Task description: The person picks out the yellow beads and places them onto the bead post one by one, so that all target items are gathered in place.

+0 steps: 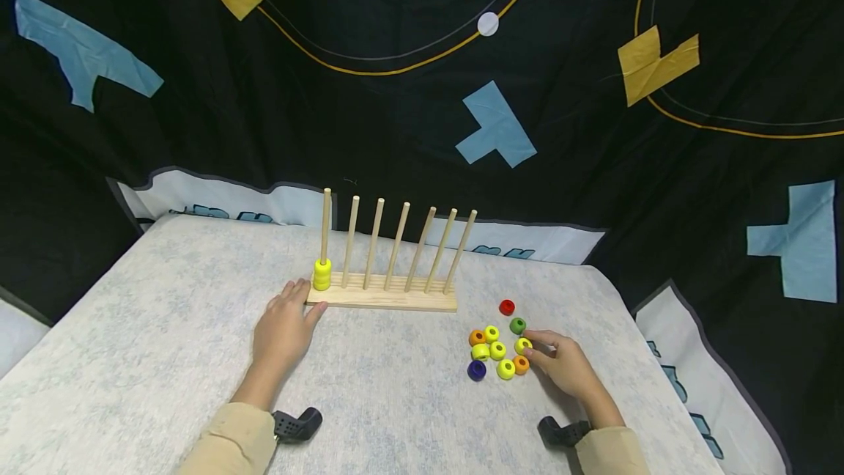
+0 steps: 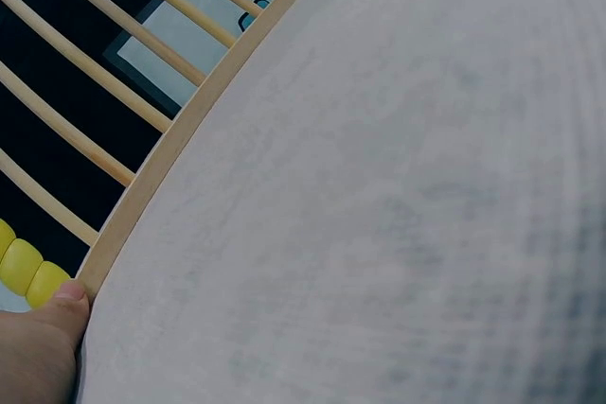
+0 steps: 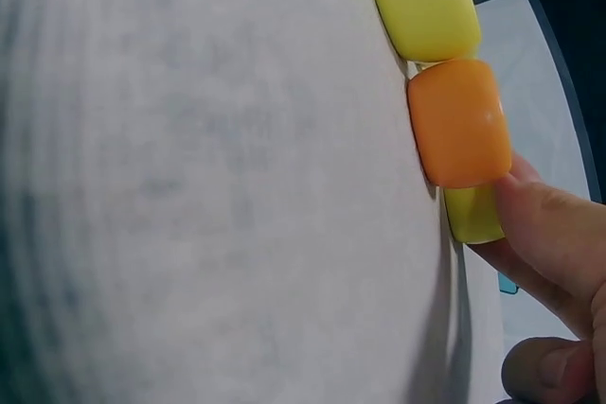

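Observation:
A pale wooden peg stand (image 1: 382, 299) carries a row of several upright pegs. Stacked yellow beads (image 1: 321, 275) sit on its leftmost peg. My left hand (image 1: 285, 325) holds the stand's left end, with the thumb (image 2: 68, 302) against the front corner. To the right of the stand lies a loose group of beads. There my right hand (image 1: 560, 365) pinches a yellow bead (image 1: 523, 345) between thumb and fingers. An orange bead (image 3: 461, 125) stands in front of that bead in the right wrist view and partly hides it. A green bead (image 1: 517, 325) lies just beyond the fingertips.
Around the group are a red bead (image 1: 507, 307), a dark blue bead (image 1: 477, 370), another orange bead (image 1: 478, 337) and several yellow beads (image 1: 497, 350). The table (image 1: 369, 387) has a pale mottled cover. Behind it hangs a black cloth (image 1: 369, 130) with taped patches.

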Action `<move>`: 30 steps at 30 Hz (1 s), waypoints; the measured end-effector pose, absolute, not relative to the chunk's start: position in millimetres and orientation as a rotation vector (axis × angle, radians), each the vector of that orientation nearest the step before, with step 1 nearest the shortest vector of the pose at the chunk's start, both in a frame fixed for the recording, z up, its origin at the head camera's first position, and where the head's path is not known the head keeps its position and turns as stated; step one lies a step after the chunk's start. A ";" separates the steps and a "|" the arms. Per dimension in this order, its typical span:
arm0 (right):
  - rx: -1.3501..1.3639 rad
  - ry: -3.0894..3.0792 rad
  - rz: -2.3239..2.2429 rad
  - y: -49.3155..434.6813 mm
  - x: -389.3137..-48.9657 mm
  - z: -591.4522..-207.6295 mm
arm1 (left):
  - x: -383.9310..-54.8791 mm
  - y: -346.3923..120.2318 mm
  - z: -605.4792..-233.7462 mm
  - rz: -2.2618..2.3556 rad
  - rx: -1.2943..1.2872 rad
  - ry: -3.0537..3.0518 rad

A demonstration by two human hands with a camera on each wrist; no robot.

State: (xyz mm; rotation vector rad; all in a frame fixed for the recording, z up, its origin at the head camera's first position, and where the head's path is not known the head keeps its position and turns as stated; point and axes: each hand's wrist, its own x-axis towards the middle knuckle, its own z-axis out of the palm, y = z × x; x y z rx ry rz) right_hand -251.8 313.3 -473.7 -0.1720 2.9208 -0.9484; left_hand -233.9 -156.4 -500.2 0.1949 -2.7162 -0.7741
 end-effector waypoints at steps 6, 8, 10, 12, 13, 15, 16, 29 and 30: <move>-0.180 2.919 -0.962 313.2 -252.3 -474.7 | -234.5 -156.2 -501.2 -0.776 0.188 -2.710; -0.184 2.912 -0.973 312.9 -252.3 -474.3 | -234.6 -156.3 -501.4 -0.776 0.186 -2.708; -0.182 2.904 -0.984 312.7 -252.3 -473.6 | -234.6 -156.4 -501.4 -0.775 0.183 -2.707; -0.179 2.898 -0.988 312.5 -252.3 -472.9 | -234.7 -156.5 -501.4 -0.774 0.180 -2.705; -0.176 2.895 -0.989 312.5 -252.4 -472.5 | -234.7 -156.7 -501.4 -0.774 0.179 -2.706; -0.165 2.889 -0.987 312.6 -252.1 -472.0 | -234.5 -156.7 -501.1 -0.778 0.177 -2.710; -0.159 2.887 -0.985 312.6 -252.1 -471.8 | -234.3 -156.7 -500.9 -0.779 0.176 -2.713; -0.140 2.892 -0.986 312.0 -255.7 -474.5 | -233.8 -156.7 -501.0 -0.783 0.184 -2.723; -0.135 2.894 -0.987 311.7 -255.4 -474.4 | -233.9 -156.9 -501.4 -0.780 0.184 -2.722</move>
